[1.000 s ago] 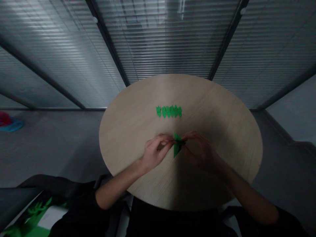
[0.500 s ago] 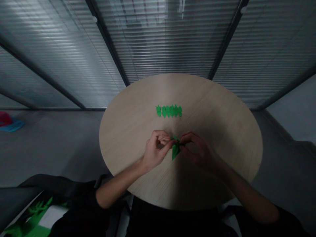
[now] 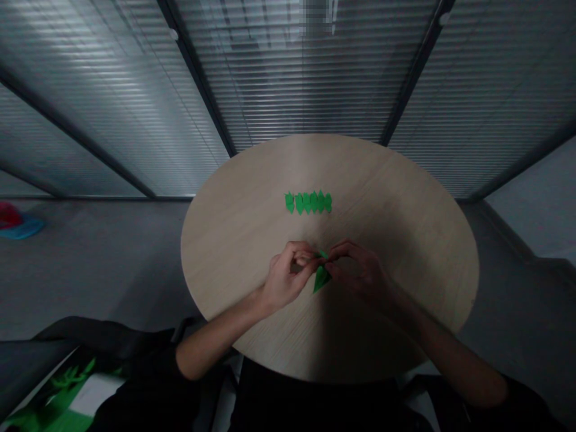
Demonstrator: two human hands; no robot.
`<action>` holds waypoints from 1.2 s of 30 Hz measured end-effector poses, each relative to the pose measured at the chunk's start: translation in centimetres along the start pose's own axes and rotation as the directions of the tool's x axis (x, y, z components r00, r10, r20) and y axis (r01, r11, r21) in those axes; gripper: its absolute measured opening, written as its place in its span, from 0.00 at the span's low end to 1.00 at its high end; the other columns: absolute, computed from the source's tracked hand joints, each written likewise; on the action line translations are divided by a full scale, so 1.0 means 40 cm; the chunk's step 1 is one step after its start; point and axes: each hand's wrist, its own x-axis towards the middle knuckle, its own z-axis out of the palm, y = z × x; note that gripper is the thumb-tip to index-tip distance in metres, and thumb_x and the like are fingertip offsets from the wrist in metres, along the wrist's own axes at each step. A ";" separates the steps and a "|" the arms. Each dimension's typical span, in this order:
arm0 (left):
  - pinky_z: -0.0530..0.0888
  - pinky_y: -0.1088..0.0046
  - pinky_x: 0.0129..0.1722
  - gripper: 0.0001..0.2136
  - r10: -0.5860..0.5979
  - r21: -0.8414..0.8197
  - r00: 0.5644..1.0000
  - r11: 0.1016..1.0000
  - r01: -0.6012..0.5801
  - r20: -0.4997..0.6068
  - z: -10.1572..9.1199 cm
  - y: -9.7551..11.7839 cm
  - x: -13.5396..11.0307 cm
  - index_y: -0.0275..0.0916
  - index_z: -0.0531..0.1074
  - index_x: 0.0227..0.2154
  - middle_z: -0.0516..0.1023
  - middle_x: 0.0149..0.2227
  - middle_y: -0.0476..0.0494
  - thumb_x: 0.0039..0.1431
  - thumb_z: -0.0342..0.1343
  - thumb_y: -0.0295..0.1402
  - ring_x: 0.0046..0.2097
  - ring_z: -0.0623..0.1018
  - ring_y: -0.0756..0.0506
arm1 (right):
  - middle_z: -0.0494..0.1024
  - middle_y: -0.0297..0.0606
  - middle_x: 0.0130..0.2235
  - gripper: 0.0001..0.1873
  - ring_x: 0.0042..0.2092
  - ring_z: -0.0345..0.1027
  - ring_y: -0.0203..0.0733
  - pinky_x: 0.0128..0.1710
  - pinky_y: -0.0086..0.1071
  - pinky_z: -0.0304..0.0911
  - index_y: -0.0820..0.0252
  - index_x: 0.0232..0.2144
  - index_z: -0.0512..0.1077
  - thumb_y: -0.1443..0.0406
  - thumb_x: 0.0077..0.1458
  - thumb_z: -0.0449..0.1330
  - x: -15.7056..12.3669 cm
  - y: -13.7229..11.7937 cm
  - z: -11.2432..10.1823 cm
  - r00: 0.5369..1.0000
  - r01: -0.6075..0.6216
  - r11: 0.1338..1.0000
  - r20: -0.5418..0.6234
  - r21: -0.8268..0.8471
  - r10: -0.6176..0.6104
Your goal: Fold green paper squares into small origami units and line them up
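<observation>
**Head view: pinch on a bright green folded paper piece (image 3: 321, 278)**

Quick notes from my remote feed. The bare left hand (image 3: 285, 277) and bare right hand (image 3: 357, 271) are together, both clamped on the top of the piece, with their fingertips meeting around it. The creases under the fingers are hidden, so I cannot read the exact fold. The pointed lower end shows below the grip, angled down toward the person. I cannot tell whether it touches the round pale wood table (image 3: 400, 252), but it sits over the middle of the tabletop, nearer the person's side.

Farther out on the table lies a straight row of small green folded paper pieces (image 3: 308, 202), side by side, well apart from both hands and untouched.

Step in hand, as I judge it: shaping this one piece by hand. The next move looks to call for both pinches staying firm while the fingertips work the paper.

Around it: black sleeves (image 3: 148, 360) on the forearms, slatted window blinds (image 3: 306, 78) beyond the table, a red and blue cloth (image 3: 18, 224) on the grey floor (image 3: 103, 282), and a green and white printed sheet (image 3: 74, 393) at lower left.
</observation>
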 end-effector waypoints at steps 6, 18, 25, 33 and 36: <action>0.75 0.81 0.24 0.08 -0.067 -0.046 0.997 0.997 0.068 0.032 0.002 0.006 0.006 0.41 0.68 0.44 0.80 0.33 0.49 0.67 0.62 0.29 0.28 0.80 0.52 | 0.79 0.36 0.33 0.05 0.35 0.76 0.41 0.37 0.35 0.71 0.56 0.33 0.75 0.63 0.62 0.65 -0.001 0.002 -0.001 0.999 -0.050 0.999 -0.002 0.013 0.050; 0.76 0.78 0.23 0.09 -0.176 -0.101 0.981 0.978 0.183 0.079 0.001 0.001 0.012 0.41 0.70 0.44 0.78 0.30 0.50 0.66 0.63 0.31 0.26 0.79 0.51 | 0.83 0.37 0.34 0.05 0.36 0.79 0.42 0.38 0.35 0.75 0.56 0.36 0.75 0.62 0.59 0.66 -0.006 0.010 0.005 0.987 -0.162 0.986 0.022 0.037 0.161; 0.75 0.78 0.24 0.09 -0.230 -0.137 0.964 0.959 0.248 0.135 0.001 -0.004 0.014 0.40 0.71 0.42 0.78 0.27 0.51 0.64 0.66 0.31 0.26 0.79 0.51 | 0.80 0.36 0.31 0.06 0.34 0.76 0.41 0.35 0.33 0.73 0.57 0.31 0.75 0.63 0.58 0.66 0.005 0.001 -0.005 0.971 -0.220 0.975 0.100 0.026 0.217; 0.70 0.79 0.22 0.11 -0.247 -0.155 0.959 0.951 0.267 0.138 0.004 0.017 0.031 0.38 0.72 0.31 0.74 0.23 0.52 0.63 0.67 0.35 0.24 0.73 0.52 | 0.80 0.35 0.31 0.07 0.33 0.76 0.40 0.34 0.32 0.72 0.57 0.31 0.76 0.61 0.59 0.66 -0.004 0.019 -0.004 0.934 -0.348 0.923 0.144 0.161 0.327; 0.75 0.76 0.27 0.09 -0.200 -0.119 0.966 0.968 0.220 0.162 -0.001 0.024 0.042 0.37 0.75 0.32 0.78 0.27 0.48 0.66 0.65 0.36 0.28 0.77 0.50 | 0.79 0.35 0.30 0.09 0.32 0.76 0.40 0.31 0.32 0.72 0.58 0.32 0.75 0.59 0.58 0.66 -0.001 0.026 -0.010 0.915 -0.399 0.879 0.175 0.259 0.364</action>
